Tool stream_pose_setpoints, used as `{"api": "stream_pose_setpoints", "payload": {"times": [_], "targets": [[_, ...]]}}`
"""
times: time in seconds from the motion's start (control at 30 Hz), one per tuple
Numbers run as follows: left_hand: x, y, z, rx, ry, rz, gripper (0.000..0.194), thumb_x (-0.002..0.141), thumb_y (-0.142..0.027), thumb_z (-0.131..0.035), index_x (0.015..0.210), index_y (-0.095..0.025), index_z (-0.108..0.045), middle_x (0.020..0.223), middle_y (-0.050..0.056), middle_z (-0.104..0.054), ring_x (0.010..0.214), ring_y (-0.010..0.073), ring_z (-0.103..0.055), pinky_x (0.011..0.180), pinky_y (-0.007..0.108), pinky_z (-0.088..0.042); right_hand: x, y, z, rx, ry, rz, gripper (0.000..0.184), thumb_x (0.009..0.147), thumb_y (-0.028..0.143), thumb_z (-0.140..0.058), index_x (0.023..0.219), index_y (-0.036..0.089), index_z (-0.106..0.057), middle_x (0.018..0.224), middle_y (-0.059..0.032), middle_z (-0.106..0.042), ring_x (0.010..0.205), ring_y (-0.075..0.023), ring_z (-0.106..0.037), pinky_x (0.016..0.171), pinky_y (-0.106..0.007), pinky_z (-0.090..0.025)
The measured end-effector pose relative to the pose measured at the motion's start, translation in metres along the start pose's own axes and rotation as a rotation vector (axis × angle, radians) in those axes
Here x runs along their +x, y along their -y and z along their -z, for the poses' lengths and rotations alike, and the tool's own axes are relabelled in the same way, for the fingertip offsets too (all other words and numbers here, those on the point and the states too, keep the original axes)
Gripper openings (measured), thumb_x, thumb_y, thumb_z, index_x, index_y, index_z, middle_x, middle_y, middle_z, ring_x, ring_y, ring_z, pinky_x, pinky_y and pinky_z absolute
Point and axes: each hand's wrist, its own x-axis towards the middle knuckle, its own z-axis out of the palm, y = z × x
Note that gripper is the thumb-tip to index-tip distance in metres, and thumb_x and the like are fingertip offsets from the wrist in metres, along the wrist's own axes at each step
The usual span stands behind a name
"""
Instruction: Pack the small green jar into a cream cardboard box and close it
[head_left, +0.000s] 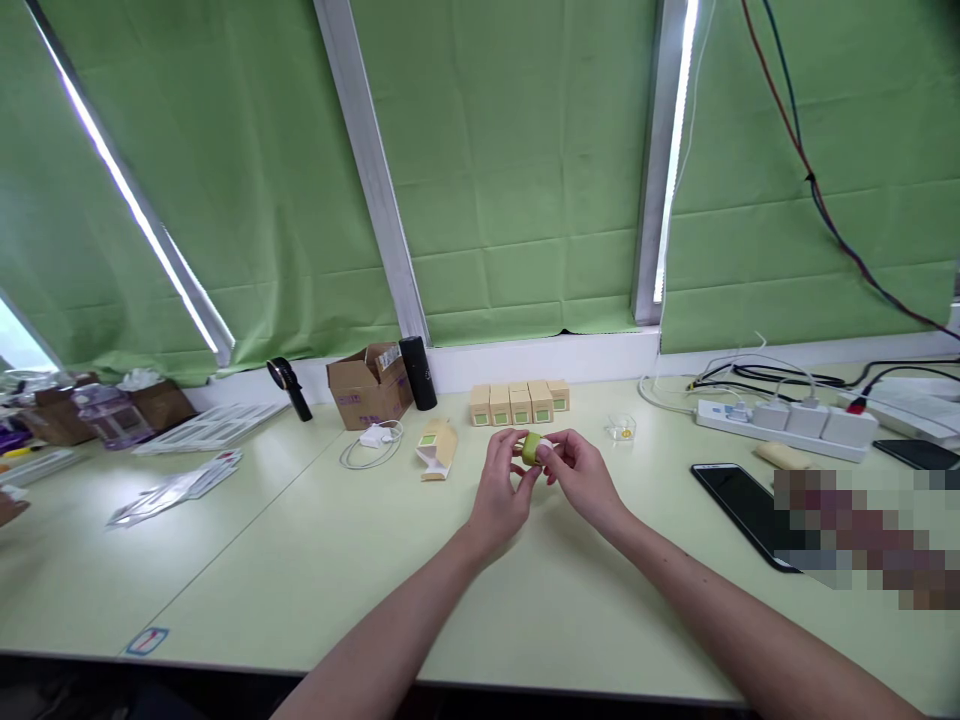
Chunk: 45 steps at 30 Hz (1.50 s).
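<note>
Above the middle of the table, my left hand [501, 490] and my right hand [589, 478] meet around a small yellow-green piece [532, 448]. The fingers of both hands are closed on it from either side, and they cover much of its outline, so its exact kind is unclear. Left of my hands lies an opened small kraft paper box [442, 445] with a green label, its flap toward me. Just beyond my fingers stands a row of several similar kraft boxes [520, 405]. A small clear plastic case [621, 430] with something yellow in it sits to the right.
At the back left are a cardboard carton [367, 390], a black cylinder [418, 373], a handheld fan [289, 388] and a white charger with cable [376, 436]. Rightward lie a black phone [742, 510] and a power strip [787, 430] with cables. A pixelated patch hides the far right.
</note>
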Motion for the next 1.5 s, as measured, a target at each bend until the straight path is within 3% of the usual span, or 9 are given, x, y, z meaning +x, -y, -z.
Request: {"api": "stream_pose_setpoints", "payload": {"times": [0.2,0.37,0.47,0.57,0.67,0.77,0.9,1.27,1.5], "targets": [[0.002,0.008,-0.001,-0.187,-0.005,0.078,0.04,0.1,-0.034,-0.056,0.139,-0.027,-0.053,0.139,0.013,-0.053,0.112,0.023,-0.065,0.085,0.038,-0.063,-0.003,0.006,0.001,-0.034,0.032,0.035,0.045,0.083,0.062,-0.069,0.099,0.021,-0.062,0.08,-0.0027,-0.069,0.07,-0.0178,-0.066,0.066,-0.033,-0.055],[0.006,0.008,0.001,-0.458,0.004,0.227,0.054,0.097,-0.045,-0.059,0.144,-0.021,-0.05,0.131,0.014,-0.066,0.104,0.0233,-0.069,0.091,0.044,-0.061,-0.008,0.014,0.002,-0.174,0.071,0.131,0.03,0.088,0.047,-0.067,0.102,0.021,-0.062,0.09,-0.004,-0.071,0.078,-0.0185,-0.069,0.074,-0.035,-0.057],[0.008,0.002,0.003,-0.535,0.001,0.278,0.058,0.094,-0.048,-0.063,0.143,-0.019,-0.051,0.132,0.014,-0.066,0.094,0.0208,-0.071,0.092,0.044,-0.061,-0.008,0.012,0.003,-0.319,0.025,0.244,0.022,0.089,0.039,-0.065,0.102,0.021,-0.061,0.102,-0.0071,-0.069,0.08,-0.0188,-0.068,0.072,-0.036,-0.058],[0.009,-0.001,0.004,-0.563,0.012,0.301,0.06,0.093,-0.05,-0.065,0.142,-0.017,-0.054,0.128,0.015,-0.067,0.086,0.0186,-0.071,0.087,0.042,-0.063,-0.008,0.009,0.006,-0.505,-0.029,0.425,0.032,0.09,0.03,-0.063,0.121,0.023,-0.058,0.121,-0.0119,-0.063,0.088,-0.021,-0.068,0.069,-0.037,-0.06],[0.007,0.0,0.003,-0.546,0.031,0.306,0.059,0.093,-0.051,-0.064,0.141,-0.017,-0.056,0.13,0.015,-0.066,0.094,0.021,-0.07,0.084,0.04,-0.064,-0.009,0.008,0.007,-0.703,-0.019,0.594,0.043,0.093,0.023,-0.058,0.136,0.026,-0.052,0.135,-0.0138,-0.059,0.098,-0.0241,-0.069,0.073,-0.039,-0.06],[0.006,0.0,0.003,-0.541,0.061,0.314,0.06,0.093,-0.051,-0.064,0.143,-0.019,-0.056,0.131,0.014,-0.065,0.1,0.0229,-0.069,0.085,0.041,-0.064,-0.01,0.008,0.008,-0.81,0.006,0.677,0.036,0.096,0.018,-0.052,0.131,0.027,-0.057,0.13,-0.0115,-0.063,0.099,-0.024,-0.07,0.073,-0.037,-0.06],[0.005,-0.002,0.004,-0.578,0.102,0.335,0.06,0.093,-0.048,-0.064,0.145,-0.02,-0.054,0.124,0.013,-0.069,0.099,0.023,-0.07,0.089,0.045,-0.063,-0.009,0.005,0.008,-0.836,0.035,0.711,0.033,0.096,0.014,-0.049,0.126,0.026,-0.059,0.126,-0.0102,-0.065,0.097,-0.0218,-0.071,0.07,-0.033,-0.059],[0.005,-0.002,0.006,-0.68,0.132,0.392,0.053,0.09,-0.048,-0.069,0.136,-0.023,-0.06,0.132,0.013,-0.065,0.107,0.0248,-0.069,0.091,0.042,-0.061,-0.01,0.002,0.006,-0.841,0.076,0.778,0.039,0.097,0.01,-0.042,0.131,0.023,-0.055,0.134,-0.0133,-0.064,0.107,-0.0242,-0.07,0.077,-0.037,-0.062],[0.006,-0.001,0.003,-0.68,0.075,0.389,0.057,0.086,-0.047,-0.073,0.134,-0.019,-0.062,0.128,0.014,-0.068,0.113,0.0282,-0.067,0.097,0.045,-0.058,-0.009,0.0,0.005,-0.882,0.076,0.805,0.036,0.097,0.009,-0.04,0.127,0.022,-0.055,0.129,-0.0151,-0.066,0.103,-0.0249,-0.071,0.074,-0.037,-0.062]]}}
